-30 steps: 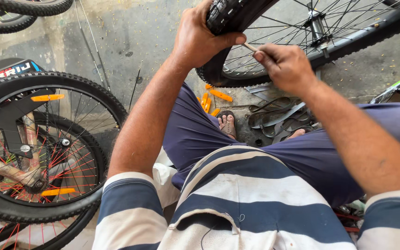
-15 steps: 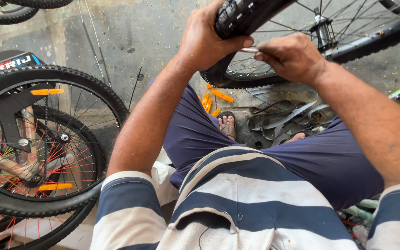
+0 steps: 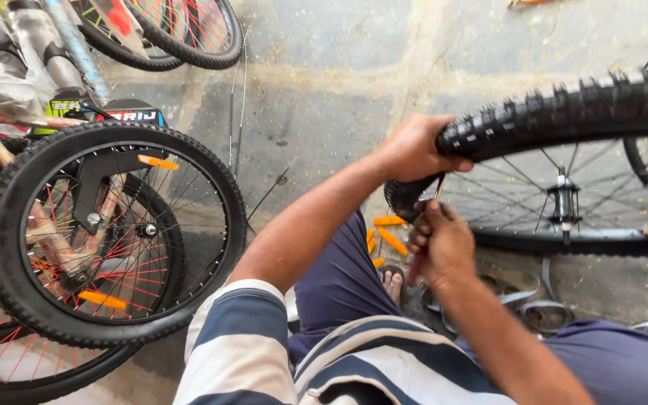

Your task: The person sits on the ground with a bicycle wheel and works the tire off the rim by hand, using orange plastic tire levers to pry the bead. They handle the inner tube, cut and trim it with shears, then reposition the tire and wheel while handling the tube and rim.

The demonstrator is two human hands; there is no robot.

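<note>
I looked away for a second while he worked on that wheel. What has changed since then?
The right hand dropped from level with the left to below it, now pinching a thin tool under the knobby tyre. The wheel sits lower and further right in view, as the head camera swung left. The left hand still grips the tyre, and the orange reflectors still lie on the floor.

Black knobby tyre (image 3: pixel 564 112) in the grip, silver spokes (image 3: pixel 519 180) just beneath. Orange plastic strips (image 3: pixel 391 238) below the grip. Navy trousers (image 3: pixel 339 277) and a navy-and-white striped shirt (image 3: pixel 241 345) nearer than the grip. Red spokes and orange reflectors on the black wheel (image 3: pixel 106 232) well left of it. Grey concrete floor (image 3: pixel 324 97) beyond.
</note>
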